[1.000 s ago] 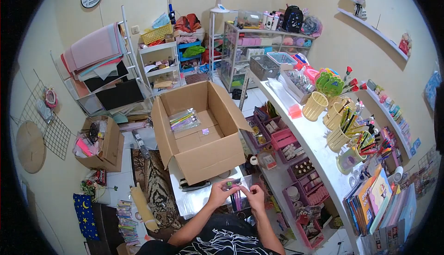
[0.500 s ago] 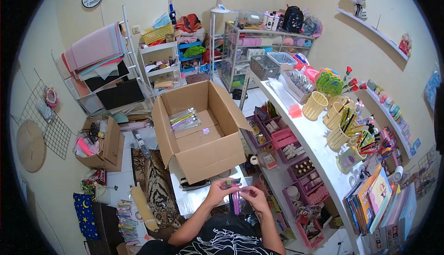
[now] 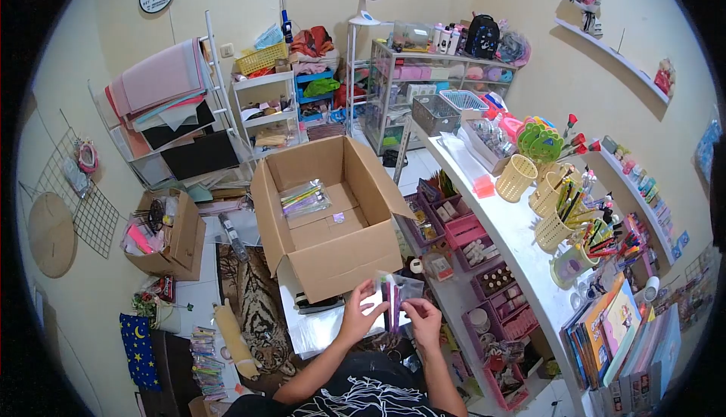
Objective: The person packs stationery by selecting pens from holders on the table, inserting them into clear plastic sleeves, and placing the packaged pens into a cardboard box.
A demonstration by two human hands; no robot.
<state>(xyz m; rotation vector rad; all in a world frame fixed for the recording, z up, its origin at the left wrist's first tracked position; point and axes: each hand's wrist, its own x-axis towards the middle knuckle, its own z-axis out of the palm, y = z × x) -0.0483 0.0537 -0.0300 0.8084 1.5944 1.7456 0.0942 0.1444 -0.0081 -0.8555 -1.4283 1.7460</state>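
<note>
Low in front of my body, a clear plastic pack [image 3: 392, 303] holds slim purple and dark sticks, perhaps pens; their exact kind is too small to make out. On its left side is my left hand [image 3: 361, 317], thumb and fingers at the pack's edge. My right hand [image 3: 423, 322] pinches the right side. Just beyond both hands stands an open cardboard box [image 3: 344, 266], flaps spread outward. Inside it lies another clear pack [image 3: 305, 199] with yellow, green and purple sticks, beside a small pale purple piece [image 3: 338, 217] on the box floor.
A long white table [image 3: 491, 217] on the right carries woven cups [image 3: 517, 177] of pens and upright books [image 3: 605, 326]. Purple and pink baskets [image 3: 499, 277] fill the shelf below. At left are a smaller filled carton [image 3: 181, 247] and a tiger-print mat [image 3: 261, 311].
The pack between my hands has risen slightly and turned, its clear plastic now spreading upward to the right. My hands have moved a little apart, the left fingers more extended.
</note>
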